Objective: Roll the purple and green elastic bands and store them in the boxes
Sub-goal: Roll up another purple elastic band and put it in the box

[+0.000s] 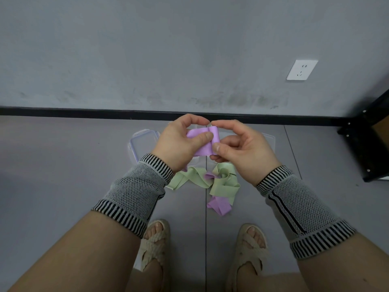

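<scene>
Wall (168, 49): flat grey-blue, matt finish, with dull scuffed and greenish marks in a band along its lower part.
Wall socket (302, 69): white square plate, set low on the wall toward its right side.
Skirting strip (84, 111): black, running the full width where wall meets floor.
Floor (52, 165): smooth grey panels, one thin seam running from the skirting toward the viewer near the middle, another slanting at the right.
Black metal frame (366, 144): standing in the right corner, bolted joints visible.
Light: soft, even, without hard shadows.
</scene>
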Motion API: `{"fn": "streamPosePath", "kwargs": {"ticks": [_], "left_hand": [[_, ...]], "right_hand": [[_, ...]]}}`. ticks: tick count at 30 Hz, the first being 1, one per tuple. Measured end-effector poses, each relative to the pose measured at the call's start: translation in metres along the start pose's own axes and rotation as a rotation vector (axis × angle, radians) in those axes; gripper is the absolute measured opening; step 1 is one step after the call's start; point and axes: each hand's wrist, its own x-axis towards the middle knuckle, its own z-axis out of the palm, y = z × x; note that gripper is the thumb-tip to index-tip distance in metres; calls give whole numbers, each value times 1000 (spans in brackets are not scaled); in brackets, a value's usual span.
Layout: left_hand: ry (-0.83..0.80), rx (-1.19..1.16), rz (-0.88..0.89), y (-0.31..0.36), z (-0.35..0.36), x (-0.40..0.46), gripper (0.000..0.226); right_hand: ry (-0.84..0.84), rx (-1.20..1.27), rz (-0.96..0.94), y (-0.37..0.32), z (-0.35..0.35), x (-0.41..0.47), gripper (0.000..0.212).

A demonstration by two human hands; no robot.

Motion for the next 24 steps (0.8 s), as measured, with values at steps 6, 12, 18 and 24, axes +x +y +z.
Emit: {"fn": "streamPosePath", "kwargs": {"ticks": [6, 12, 18, 24], "left_hand": [[58, 24, -8, 2, 0, 0, 10], [63, 47, -56, 8, 1, -4, 11], [77, -58, -52, 7, -1, -2, 9], [61, -205, -57, 12, 2, -5, 14]], "right_hand": [[53, -118, -24, 2, 3, 1, 38], [93, -206, -72, 4, 10, 3, 38], [95, 38, 21, 5, 4, 1, 36], [72, 329, 150, 5, 7, 2, 23]]}}
